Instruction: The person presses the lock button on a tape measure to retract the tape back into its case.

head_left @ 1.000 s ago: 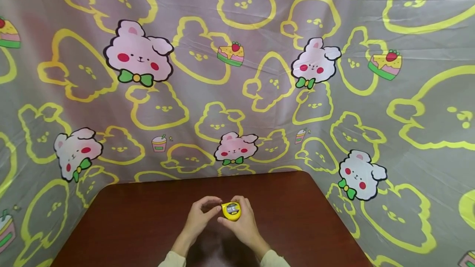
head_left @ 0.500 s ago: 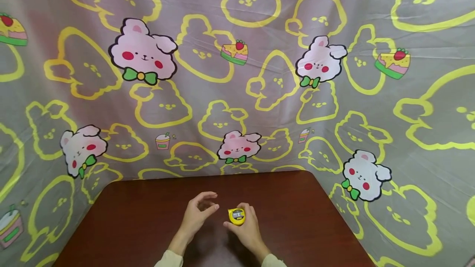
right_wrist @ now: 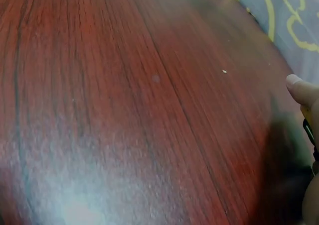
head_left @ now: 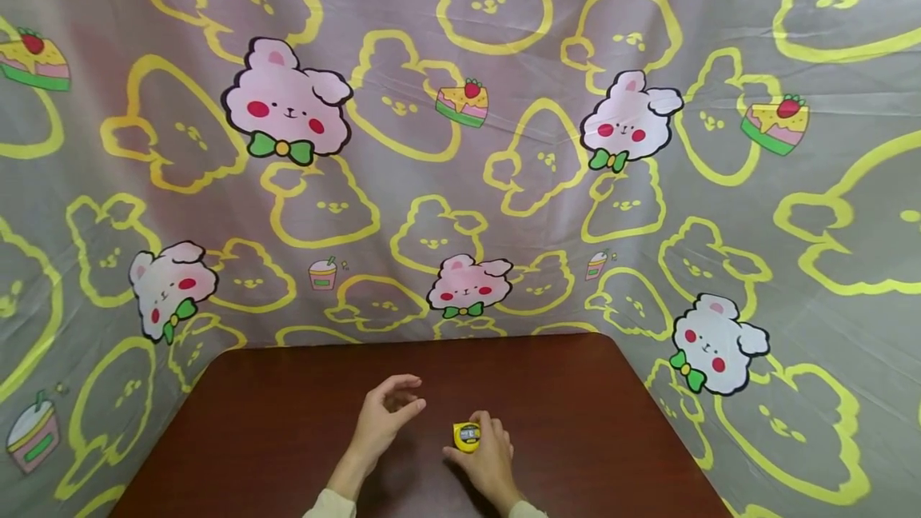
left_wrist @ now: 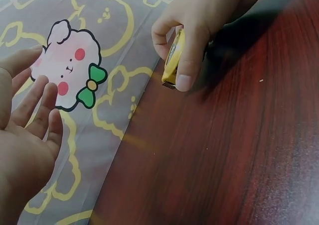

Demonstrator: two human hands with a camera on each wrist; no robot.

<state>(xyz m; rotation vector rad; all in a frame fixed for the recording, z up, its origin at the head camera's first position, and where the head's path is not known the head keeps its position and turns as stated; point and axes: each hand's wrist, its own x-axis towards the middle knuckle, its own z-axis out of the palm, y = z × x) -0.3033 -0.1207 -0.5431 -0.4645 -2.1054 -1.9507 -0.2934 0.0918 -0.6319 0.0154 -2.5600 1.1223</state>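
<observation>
A yellow tape measure [head_left: 467,437] with a dark label is gripped by my right hand [head_left: 491,456], thumb on its near side and fingers on its far side. In the left wrist view the tape measure [left_wrist: 174,58] shows edge-on, its metal tip at the lower corner beside the thumb. Only a sliver of it appears at the right border of the right wrist view, partly behind the thumb [right_wrist: 301,89]. Off to the left, my left hand [head_left: 384,418] is held in the air with fingers apart and slightly bent, touching nothing.
A dark red-brown wooden table [head_left: 288,422] lies under both hands. Behind it and at its sides hangs a grey curtain [head_left: 432,174] printed with rabbit heads and yellow outlines. Light glares off the near tabletop in the right wrist view.
My right hand has carried the tape measure away from the left hand, to the right and lower toward the table. The left hand has let the tape measure's edge go and stays nearly in place.
</observation>
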